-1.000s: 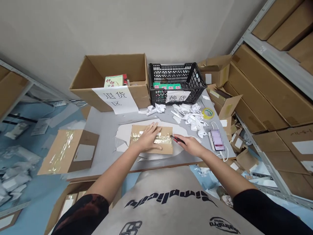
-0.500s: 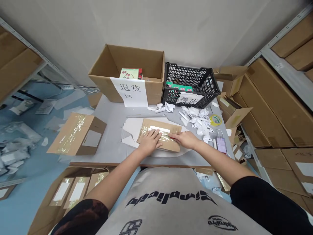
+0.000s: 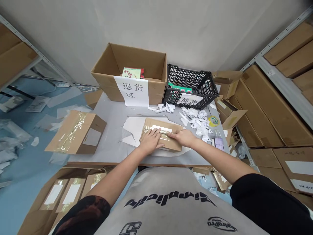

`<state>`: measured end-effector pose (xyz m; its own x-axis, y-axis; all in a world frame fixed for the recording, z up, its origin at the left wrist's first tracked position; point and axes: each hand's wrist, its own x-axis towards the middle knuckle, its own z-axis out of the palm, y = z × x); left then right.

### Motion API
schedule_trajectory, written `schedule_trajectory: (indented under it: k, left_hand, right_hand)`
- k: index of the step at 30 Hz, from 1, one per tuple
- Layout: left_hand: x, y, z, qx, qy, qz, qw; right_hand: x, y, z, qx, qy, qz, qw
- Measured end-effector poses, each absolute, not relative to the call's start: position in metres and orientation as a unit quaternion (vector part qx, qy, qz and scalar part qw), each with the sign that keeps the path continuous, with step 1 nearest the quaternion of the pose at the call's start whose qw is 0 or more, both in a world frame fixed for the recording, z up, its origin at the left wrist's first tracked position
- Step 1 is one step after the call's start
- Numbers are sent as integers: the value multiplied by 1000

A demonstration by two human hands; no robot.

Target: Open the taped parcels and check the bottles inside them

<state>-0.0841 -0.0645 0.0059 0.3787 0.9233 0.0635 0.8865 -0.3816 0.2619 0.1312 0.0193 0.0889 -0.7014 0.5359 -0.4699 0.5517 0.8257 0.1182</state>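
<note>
Parcel, cardboard [image 3: 168, 124], lying on the desk [image 3: 105, 130] over torn white paper [image 3: 133, 129]. Left hand [image 3: 150, 141]: flat on the tape [image 3: 156, 134], fingers spread, grip wide, closed on nothing. Right hand [image 3: 184, 137]: palm down at the parcel's right edge, fingers reaching inward; anything beneath hidden. Risks: uneven pressure could wrinkle the tape; loose paper could let the parcel slide.
</note>
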Motion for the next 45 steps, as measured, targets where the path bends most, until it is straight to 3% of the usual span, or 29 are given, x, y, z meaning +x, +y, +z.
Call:
schedule_trajectory:
  k: [9, 23, 32, 45]
  left_hand:
    - [-91, -67, 2, 807, 567, 136, 96]
    - [-92, -69, -12, 819, 548, 169, 18]
    - [-91, -70, -11, 824, 544, 157, 24]
    - [-88, -66, -7, 829, 544, 126, 29]
  right_hand:
    - [139, 20, 108, 317, 898, -15, 304]
    - [148, 25, 132, 329, 860, -34, 389]
    - [170, 39, 123, 317, 865, -68, 383]
    - [206, 49, 116, 346, 875, -156, 301]
